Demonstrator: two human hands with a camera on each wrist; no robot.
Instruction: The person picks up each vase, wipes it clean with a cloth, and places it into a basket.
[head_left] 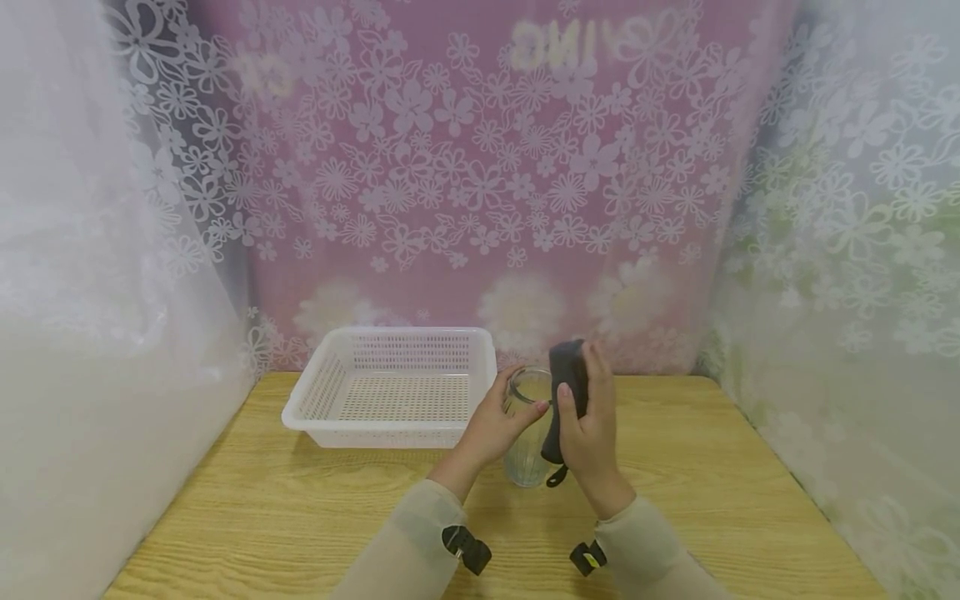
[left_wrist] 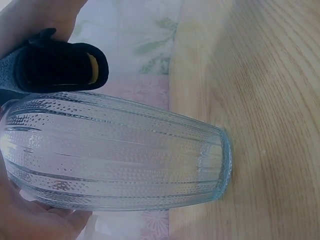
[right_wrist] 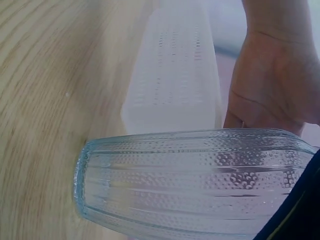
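A tall, ribbed clear glass vase (head_left: 527,454) is upright in front of me, its base down at the wooden tabletop. My left hand (head_left: 497,421) grips it just below the rim, thumb across the near side and fingers round the far side. My right hand (head_left: 595,429) holds a long dark fabric pouch (head_left: 567,400) upright against the vase's right side, with the thumb on its face. A small black loop (head_left: 557,477) hangs from the pouch's lower end. In the left wrist view that end of the pouch (left_wrist: 62,67) looks hollow, with a yellow strip inside.
A white perforated plastic basket (head_left: 390,438) stands on the table (head_left: 300,517) to the left, behind my left hand. Flower-patterned sheeting (head_left: 480,192) hangs at the back and on both sides. Each sleeve carries a black wrist strap (head_left: 467,550).
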